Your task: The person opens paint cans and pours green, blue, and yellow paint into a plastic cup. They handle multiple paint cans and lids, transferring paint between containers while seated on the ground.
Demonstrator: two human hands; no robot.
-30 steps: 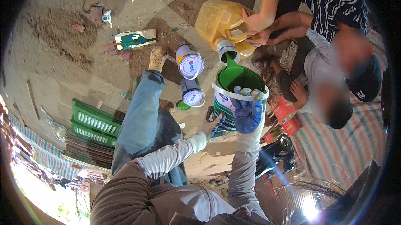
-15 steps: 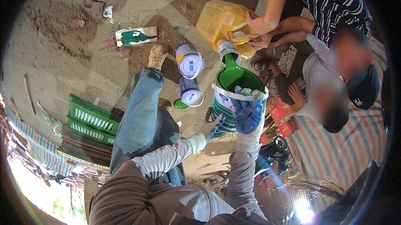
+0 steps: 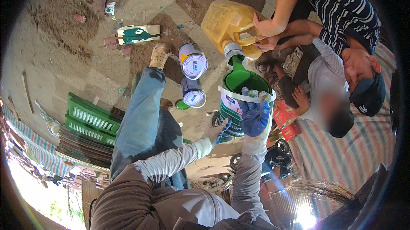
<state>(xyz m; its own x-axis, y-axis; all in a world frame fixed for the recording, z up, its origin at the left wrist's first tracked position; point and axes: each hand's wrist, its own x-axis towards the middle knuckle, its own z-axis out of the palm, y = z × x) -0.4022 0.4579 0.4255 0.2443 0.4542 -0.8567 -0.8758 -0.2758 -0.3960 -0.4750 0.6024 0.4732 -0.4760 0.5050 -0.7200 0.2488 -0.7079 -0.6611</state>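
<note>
A tilted white-and-green paint bucket [image 3: 231, 116] stands between my hands, green paint wetting its inside. My right hand [image 3: 255, 116], in a blue-palmed work glove, is hooked over the near rim with its fingertips inside. Lower down, my gloved left hand [image 3: 221, 131] presses against the bucket's lower side. A band of green paint [image 3: 237, 64] joins the bucket's far edge to a pale cup-like piece [image 3: 233, 51] at the mouth of a yellow plastic jug [image 3: 222, 18]. Another person's hands [image 3: 270, 29] grip the jug by its handle.
Two small paint tins [image 3: 193, 61] lie left of the bucket, beside a green-coated lid [image 3: 182, 105]. A paint-smeared cream container [image 3: 139, 34] lies farther left. Green slatted panels [image 3: 92, 119] are near my leg. A child sits at right by a red box [image 3: 285, 121] and striped sheeting [image 3: 341, 157].
The bucket and both my hands have shifted very slightly right. The other person's head has lowered a little. Green paint still spans from the jug's mouth to the bucket.
</note>
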